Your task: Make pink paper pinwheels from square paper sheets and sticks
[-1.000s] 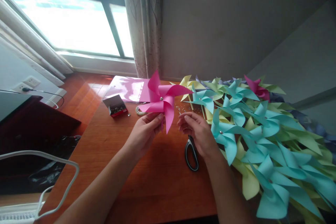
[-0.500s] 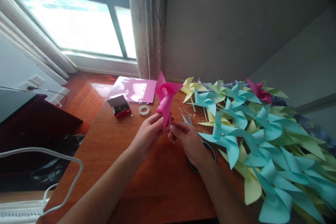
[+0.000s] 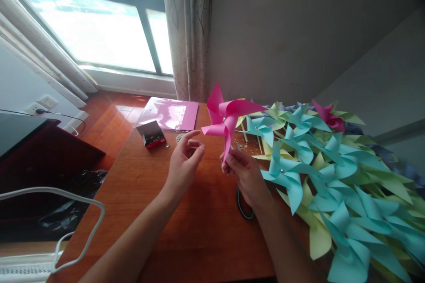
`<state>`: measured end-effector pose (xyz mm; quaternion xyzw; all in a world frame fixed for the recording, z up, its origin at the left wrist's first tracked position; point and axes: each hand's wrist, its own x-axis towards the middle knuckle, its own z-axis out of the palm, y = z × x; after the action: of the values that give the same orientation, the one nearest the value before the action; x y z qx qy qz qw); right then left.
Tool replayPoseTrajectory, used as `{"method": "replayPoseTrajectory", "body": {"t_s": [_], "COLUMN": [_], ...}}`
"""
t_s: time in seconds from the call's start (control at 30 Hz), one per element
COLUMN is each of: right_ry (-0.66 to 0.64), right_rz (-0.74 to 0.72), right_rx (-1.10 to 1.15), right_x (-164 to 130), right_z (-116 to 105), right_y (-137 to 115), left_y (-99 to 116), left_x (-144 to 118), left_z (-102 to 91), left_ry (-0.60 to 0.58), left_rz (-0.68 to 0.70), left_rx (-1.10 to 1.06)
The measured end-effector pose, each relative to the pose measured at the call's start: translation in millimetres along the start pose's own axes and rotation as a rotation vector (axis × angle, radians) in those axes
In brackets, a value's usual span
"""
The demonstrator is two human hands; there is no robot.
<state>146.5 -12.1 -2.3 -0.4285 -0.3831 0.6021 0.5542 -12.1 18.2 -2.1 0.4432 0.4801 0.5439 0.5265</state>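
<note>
My right hand (image 3: pixel 245 173) holds a pink paper pinwheel (image 3: pixel 226 119) by its stick, upright above the wooden table (image 3: pixel 186 230). My left hand (image 3: pixel 183 162) hovers just left of it with fingers apart and nothing in them. Black-handled scissors (image 3: pixel 243 205) lie on the table, partly hidden under my right wrist. A heap of finished teal, yellow and green pinwheels (image 3: pixel 318 163) covers the table's right side.
Pink paper sheets (image 3: pixel 169 113) lie at the table's back, with a small open box of pins (image 3: pixel 151 134) and a tape roll (image 3: pixel 179 137) near them. Small bits are scattered by the pile. A white wire frame (image 3: pixel 76 225) stands at lower left.
My left hand has let go of the pink pinwheel, which now rests in my right hand alone, shifted right and turned to face me.
</note>
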Motion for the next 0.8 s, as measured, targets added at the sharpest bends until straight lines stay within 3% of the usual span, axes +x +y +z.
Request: {"method": "replayPoseTrajectory", "body": {"t_s": [0.4, 0.8], "right_ry": [0.077, 0.008], "right_rz": [-0.027, -0.036], "right_rx": [-0.111, -0.232], "right_x": [6, 5], "right_z": [-3, -1], "right_y": [6, 7], "left_y": [-2, 11], "left_x": [-12, -21], "left_z": [4.7, 6.8], "left_ry": [-0.160, -0.249], "left_rz": [0.199, 0.299], "left_rx": [0.203, 0.199]}}
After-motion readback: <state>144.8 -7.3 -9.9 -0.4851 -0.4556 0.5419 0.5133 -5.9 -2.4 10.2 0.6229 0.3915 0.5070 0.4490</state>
